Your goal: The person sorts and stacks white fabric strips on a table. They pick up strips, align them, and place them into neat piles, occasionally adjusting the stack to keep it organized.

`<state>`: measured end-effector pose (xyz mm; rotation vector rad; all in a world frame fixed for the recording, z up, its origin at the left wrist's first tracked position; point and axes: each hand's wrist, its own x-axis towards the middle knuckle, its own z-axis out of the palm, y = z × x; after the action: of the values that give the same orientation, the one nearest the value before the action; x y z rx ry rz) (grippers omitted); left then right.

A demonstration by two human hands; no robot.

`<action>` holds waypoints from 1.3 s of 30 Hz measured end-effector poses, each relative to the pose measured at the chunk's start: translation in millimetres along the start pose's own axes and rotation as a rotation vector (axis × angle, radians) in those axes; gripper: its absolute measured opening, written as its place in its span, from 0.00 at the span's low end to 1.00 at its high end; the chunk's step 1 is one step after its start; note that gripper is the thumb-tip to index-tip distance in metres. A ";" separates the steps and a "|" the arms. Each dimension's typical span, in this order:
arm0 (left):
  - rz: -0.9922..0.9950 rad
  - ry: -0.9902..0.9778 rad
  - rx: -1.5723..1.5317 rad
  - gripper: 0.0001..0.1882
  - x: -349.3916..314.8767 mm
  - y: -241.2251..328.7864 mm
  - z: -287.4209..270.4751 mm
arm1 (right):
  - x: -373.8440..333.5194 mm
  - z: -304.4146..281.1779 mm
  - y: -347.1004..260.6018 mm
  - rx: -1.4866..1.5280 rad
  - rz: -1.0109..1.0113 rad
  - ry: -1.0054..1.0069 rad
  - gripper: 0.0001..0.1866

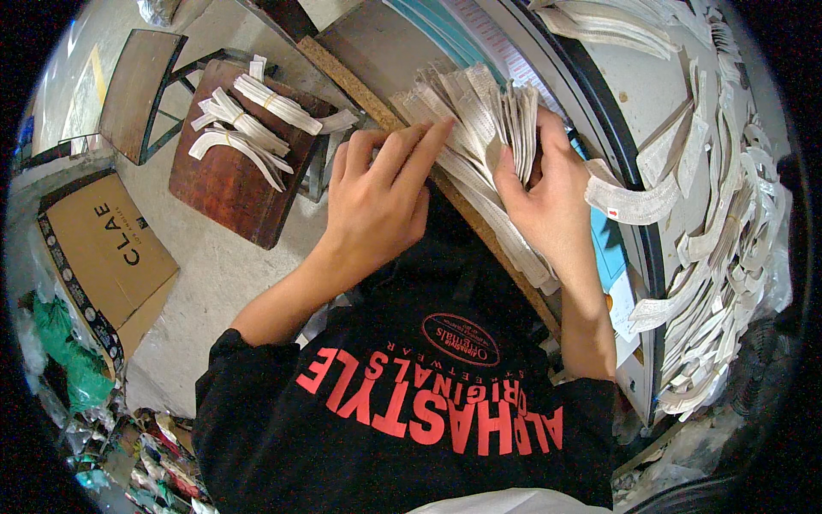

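My right hand (548,184) grips a small stack of off-white layered strips (519,120), thumb on the near side and fingers behind. Beneath and beside it, a larger fanned pile of similar strips (458,98) lies along the table edge, reaching down past my right wrist. My left hand (377,188) is raised just left of the pile, with its index and middle fingers stretched toward the strips. Whether those fingertips touch them I cannot tell. I see nothing held in the left hand. By my right wrist lies a curved strip (634,201) with a small red mark.
A brown wooden stool (227,193) bears several banded strip bundles (244,128). Behind it stands a dark-seated chair (141,90). A cardboard box (116,253) sits on the left floor, near green plastic (56,343) and scraps. Loose strips (719,231) heap up at right, beyond a black-edged board (638,167).
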<state>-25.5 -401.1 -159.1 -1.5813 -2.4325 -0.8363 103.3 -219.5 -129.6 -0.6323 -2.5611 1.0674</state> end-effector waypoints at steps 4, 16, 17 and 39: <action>-0.030 -0.031 0.036 0.40 8.7 6.2 -3.9 | 0.3 0.2 0.1 -0.032 -0.024 0.014 0.24; -0.016 -0.021 -0.073 0.40 12.0 1.0 0.1 | -0.3 1.6 1.9 -0.062 -0.043 0.042 0.23; -0.012 -0.017 -0.092 0.40 12.0 0.5 0.4 | -0.2 1.1 -0.2 -0.068 -0.041 0.042 0.23; -0.063 -0.086 -0.221 0.37 9.6 -6.3 -7.8 | 2.1 1.3 -4.2 0.007 -0.027 0.058 0.25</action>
<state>-36.8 -399.2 -151.2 -1.6513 -2.5363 -1.1048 99.8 -221.9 -127.2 -0.6158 -2.5084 1.0333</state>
